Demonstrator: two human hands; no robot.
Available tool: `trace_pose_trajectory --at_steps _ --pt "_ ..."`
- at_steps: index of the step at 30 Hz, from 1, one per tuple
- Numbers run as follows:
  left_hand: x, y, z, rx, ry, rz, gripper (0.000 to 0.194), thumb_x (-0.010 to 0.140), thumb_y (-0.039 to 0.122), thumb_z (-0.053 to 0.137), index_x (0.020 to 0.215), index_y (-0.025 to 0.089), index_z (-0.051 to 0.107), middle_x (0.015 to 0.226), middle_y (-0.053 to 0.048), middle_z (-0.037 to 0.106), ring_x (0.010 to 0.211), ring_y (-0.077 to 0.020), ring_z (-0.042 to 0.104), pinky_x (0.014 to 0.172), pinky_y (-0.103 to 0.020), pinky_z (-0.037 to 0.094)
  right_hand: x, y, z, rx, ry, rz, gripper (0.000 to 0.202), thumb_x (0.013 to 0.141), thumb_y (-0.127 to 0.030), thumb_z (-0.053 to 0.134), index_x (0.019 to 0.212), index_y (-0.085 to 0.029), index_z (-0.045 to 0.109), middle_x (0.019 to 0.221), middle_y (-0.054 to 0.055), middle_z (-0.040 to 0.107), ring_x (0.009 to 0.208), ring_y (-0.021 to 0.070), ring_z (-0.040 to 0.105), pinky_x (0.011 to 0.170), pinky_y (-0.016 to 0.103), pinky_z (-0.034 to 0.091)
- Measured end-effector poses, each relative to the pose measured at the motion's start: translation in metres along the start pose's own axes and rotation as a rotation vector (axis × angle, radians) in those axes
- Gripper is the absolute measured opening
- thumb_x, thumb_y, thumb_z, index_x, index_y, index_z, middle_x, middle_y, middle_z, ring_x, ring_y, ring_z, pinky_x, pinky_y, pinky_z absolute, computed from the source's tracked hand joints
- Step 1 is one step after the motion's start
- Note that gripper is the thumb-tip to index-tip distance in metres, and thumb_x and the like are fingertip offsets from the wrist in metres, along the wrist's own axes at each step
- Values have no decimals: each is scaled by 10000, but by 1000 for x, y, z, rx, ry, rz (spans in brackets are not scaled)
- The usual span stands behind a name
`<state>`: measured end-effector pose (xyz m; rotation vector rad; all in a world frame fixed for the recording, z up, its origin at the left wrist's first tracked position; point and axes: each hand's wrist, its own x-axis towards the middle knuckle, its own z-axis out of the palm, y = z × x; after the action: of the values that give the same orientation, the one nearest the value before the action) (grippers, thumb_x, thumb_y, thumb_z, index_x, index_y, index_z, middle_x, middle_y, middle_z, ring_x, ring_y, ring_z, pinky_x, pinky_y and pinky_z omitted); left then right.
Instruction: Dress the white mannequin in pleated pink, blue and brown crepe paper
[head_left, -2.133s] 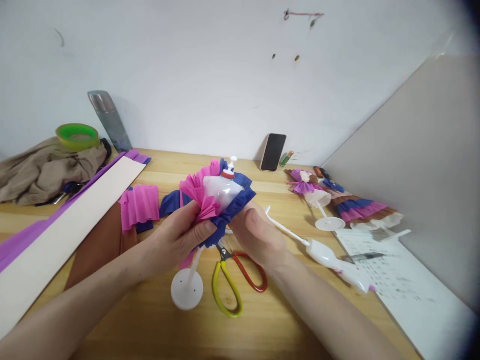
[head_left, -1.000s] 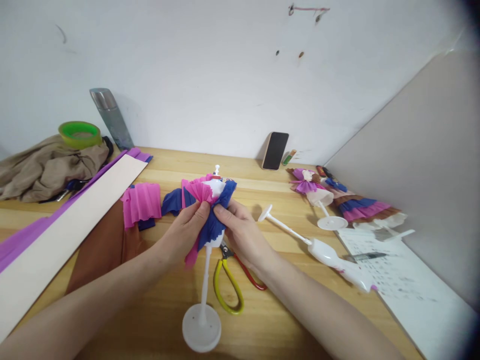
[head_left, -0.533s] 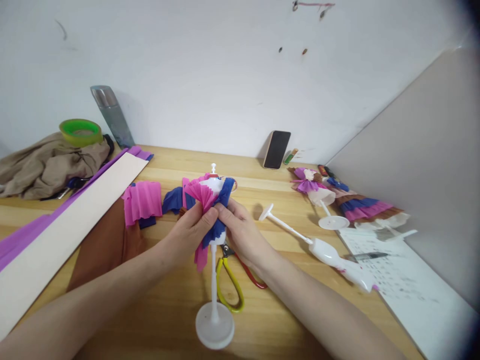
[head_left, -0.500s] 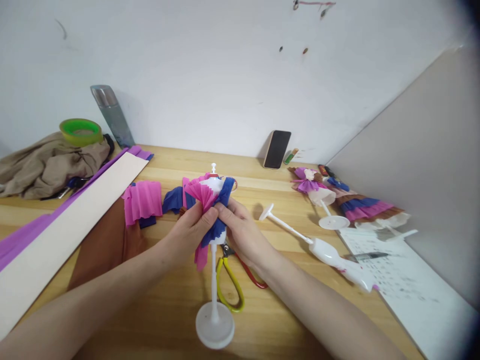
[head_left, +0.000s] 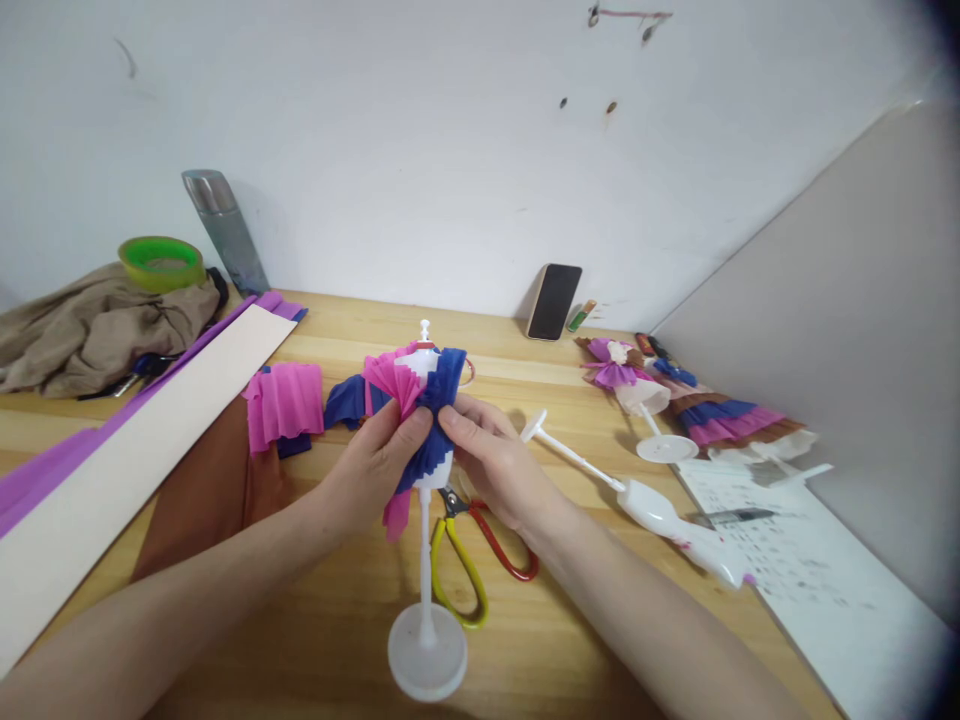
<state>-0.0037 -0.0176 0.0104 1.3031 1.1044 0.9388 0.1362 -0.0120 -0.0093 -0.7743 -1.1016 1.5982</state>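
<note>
A small white dress form (head_left: 425, 560) stands upright on a round base, with pleated pink paper (head_left: 397, 382) over one side of its chest and pleated blue paper (head_left: 450, 375) over the other. My left hand (head_left: 375, 455) pinches the blue paper at the front of the form, its thumb close to the pink folds. From the right side, my right hand (head_left: 491, 450) presses its thumb on the blue pleats, its other fingers behind the form. A pink end hangs below my left hand. Scissors (head_left: 461, 570) with one yellow and one red handle lie behind the stand.
To the left lie a long cream strip (head_left: 150, 455), pink crepe pieces (head_left: 285, 405), brown paper (head_left: 202, 480), a cloth (head_left: 97, 325) and a bottle (head_left: 229, 230). A phone (head_left: 553, 300) leans on the wall. Right are another form (head_left: 675, 525), dressed forms (head_left: 626, 375) and a written sheet (head_left: 825, 580).
The blue pleats are spread wider and stand higher at the shoulder. Both hands have shifted slightly on the paper, and more of the red scissor handle shows.
</note>
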Motion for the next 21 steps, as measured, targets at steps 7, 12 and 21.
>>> trace_pose_trajectory --at_steps 7,12,21 --pt "0 0 0 1 28 -16 297 837 485 550 777 194 533 623 43 517 565 -119 487 567 -240 434 -1 -1 -1 -267 141 -87 417 792 -519 635 569 -180 540 522 -27 490 532 116 435 575 268 375" --pt "2 -4 3 40 52 -22 310 803 496 583 742 194 546 570 43 505 539 -123 472 537 -238 425 1 5 1 -291 232 -97 434 777 -478 634 506 -189 456 474 -50 403 498 98 376 538 253 329" --pt "6 -4 -4 -152 -26 -78 438 793 557 630 991 166 639 751 -7 657 681 -155 595 654 -264 488 3 0 1 -43 165 -38 407 714 -497 727 549 -163 563 487 -41 469 462 73 383 475 227 306"
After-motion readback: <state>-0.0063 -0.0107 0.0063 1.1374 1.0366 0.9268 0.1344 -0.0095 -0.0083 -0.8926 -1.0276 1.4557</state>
